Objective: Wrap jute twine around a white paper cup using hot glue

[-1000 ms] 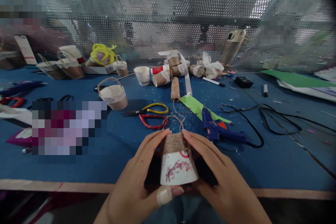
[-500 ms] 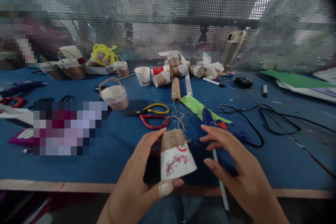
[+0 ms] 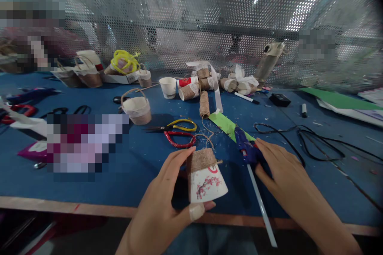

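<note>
I have the left hand (image 3: 167,195) closed on a paper cup (image 3: 207,185), its thumb under the wide rim and its fingertips at the narrow end. The cup is upside down and slightly tilted, at the near edge of a blue table (image 3: 119,183). Brown twine (image 3: 201,159) wraps the narrow end, above printed pink blossoms. My right hand (image 3: 283,171) is at the handle of a blue glue gun (image 3: 245,147), to the right of the cup; the fingers hide the handle, so I cannot tell whether they close around it. A pale glue stick (image 3: 260,203) juts from the gun past the table edge. Beyond the cup I see scissors (image 3: 179,138) with one red and one yellow handle, a twine spool (image 3: 204,104) and green paper (image 3: 223,124). A small basket (image 3: 137,111) stands farther left.
</note>
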Demonstrator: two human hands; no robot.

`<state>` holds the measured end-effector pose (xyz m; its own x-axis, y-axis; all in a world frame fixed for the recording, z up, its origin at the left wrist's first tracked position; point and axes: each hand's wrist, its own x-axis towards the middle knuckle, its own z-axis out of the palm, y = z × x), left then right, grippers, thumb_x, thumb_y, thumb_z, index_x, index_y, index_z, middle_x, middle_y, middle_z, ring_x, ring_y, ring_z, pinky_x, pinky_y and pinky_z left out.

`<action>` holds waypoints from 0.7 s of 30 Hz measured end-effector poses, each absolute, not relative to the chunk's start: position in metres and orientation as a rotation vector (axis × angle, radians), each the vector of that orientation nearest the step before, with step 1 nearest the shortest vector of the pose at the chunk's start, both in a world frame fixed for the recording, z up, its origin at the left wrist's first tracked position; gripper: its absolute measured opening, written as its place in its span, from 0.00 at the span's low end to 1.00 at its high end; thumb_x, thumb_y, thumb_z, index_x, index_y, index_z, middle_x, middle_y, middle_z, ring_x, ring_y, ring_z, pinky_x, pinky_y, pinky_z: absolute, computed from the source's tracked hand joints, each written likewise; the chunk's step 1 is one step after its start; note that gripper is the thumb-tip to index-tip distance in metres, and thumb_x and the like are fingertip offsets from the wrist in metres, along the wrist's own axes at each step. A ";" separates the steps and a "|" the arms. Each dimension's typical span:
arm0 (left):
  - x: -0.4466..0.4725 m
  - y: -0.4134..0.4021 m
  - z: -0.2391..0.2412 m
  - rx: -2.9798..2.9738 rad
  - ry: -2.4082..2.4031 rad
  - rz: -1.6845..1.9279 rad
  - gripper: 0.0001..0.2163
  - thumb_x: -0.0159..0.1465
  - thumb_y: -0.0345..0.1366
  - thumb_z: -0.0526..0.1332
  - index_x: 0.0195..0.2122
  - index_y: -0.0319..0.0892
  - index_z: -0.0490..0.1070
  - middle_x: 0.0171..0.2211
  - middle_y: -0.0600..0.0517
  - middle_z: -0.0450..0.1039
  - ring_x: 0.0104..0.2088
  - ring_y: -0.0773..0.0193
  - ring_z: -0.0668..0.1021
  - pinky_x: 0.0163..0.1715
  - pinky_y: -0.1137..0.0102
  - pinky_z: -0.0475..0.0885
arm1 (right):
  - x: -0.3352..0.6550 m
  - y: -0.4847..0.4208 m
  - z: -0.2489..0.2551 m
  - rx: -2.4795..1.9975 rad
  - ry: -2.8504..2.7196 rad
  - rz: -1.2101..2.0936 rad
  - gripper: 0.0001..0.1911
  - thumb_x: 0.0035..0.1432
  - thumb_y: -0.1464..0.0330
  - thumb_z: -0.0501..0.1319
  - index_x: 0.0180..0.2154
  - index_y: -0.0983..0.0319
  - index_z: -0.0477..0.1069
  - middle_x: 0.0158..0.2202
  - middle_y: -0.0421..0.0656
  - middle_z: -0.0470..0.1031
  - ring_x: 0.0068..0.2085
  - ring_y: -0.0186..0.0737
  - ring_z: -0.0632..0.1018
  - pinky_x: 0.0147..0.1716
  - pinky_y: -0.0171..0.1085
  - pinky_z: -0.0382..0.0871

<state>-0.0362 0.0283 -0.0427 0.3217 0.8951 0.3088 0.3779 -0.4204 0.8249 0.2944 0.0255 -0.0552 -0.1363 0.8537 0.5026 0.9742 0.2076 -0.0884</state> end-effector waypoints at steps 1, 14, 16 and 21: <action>-0.036 0.028 -0.043 1.954 1.121 1.033 0.37 0.71 0.52 0.74 0.76 0.74 0.57 0.74 0.51 0.70 0.70 0.42 0.78 0.68 0.44 0.77 | 0.296 0.028 -0.053 -1.696 -2.059 -0.354 0.23 0.75 0.64 0.53 0.64 0.63 0.73 0.62 0.60 0.82 0.62 0.65 0.83 0.59 0.66 0.78; -0.036 0.030 -0.041 2.010 1.113 1.035 0.38 0.71 0.50 0.74 0.77 0.72 0.57 0.73 0.51 0.72 0.68 0.43 0.80 0.65 0.49 0.81 | 0.304 0.027 -0.035 -1.800 -2.037 -0.243 0.16 0.58 0.72 0.57 0.48 0.58 0.73 0.46 0.53 0.85 0.47 0.58 0.87 0.44 0.51 0.82; -0.037 0.030 -0.041 1.989 1.118 1.038 0.38 0.70 0.50 0.75 0.77 0.72 0.57 0.73 0.51 0.72 0.68 0.43 0.81 0.66 0.48 0.80 | 0.306 0.024 -0.035 -1.812 -2.022 -0.216 0.15 0.60 0.70 0.58 0.48 0.58 0.74 0.47 0.53 0.86 0.47 0.56 0.88 0.43 0.50 0.82; -0.036 0.026 -0.041 1.874 1.151 1.048 0.39 0.68 0.50 0.76 0.76 0.64 0.61 0.69 0.47 0.77 0.64 0.42 0.83 0.63 0.48 0.83 | 0.310 0.023 -0.035 -1.891 -1.871 -0.206 0.12 0.71 0.61 0.57 0.50 0.57 0.75 0.40 0.48 0.88 0.37 0.54 0.89 0.33 0.45 0.79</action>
